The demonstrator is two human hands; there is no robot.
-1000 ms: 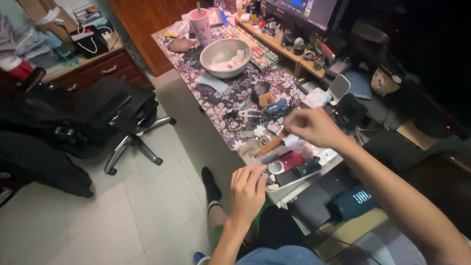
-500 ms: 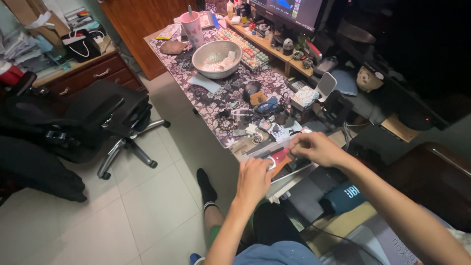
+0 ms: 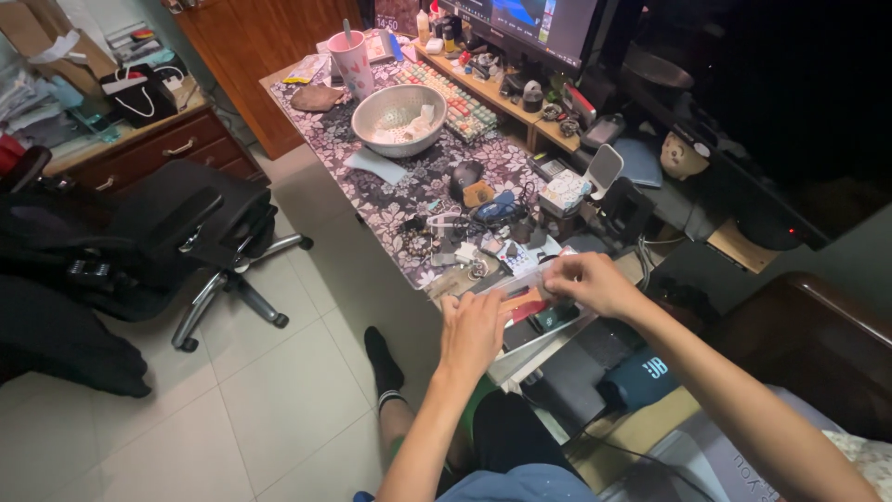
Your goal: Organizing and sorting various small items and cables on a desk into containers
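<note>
The tray (image 3: pixel 544 336) sits at the counter's (image 3: pixel 409 191) near edge, under both hands. The left hand (image 3: pixel 472 330) lies flat on its near side, fingers (image 3: pixel 465 311) loose and holding nothing. The right hand (image 3: pixel 587 282) hovers above the far side, fingers pinched on something small (too blurred to tell what). Between the two sets of fingers lies a red case (image 3: pixel 530 310). Beyond the fingers are small clutter, a mouse (image 3: pixel 464 174), then a metal bowl (image 3: pixel 399 118), a pink cup (image 3: pixel 354 63) and a keyboard (image 3: pixel 455 90).
</note>
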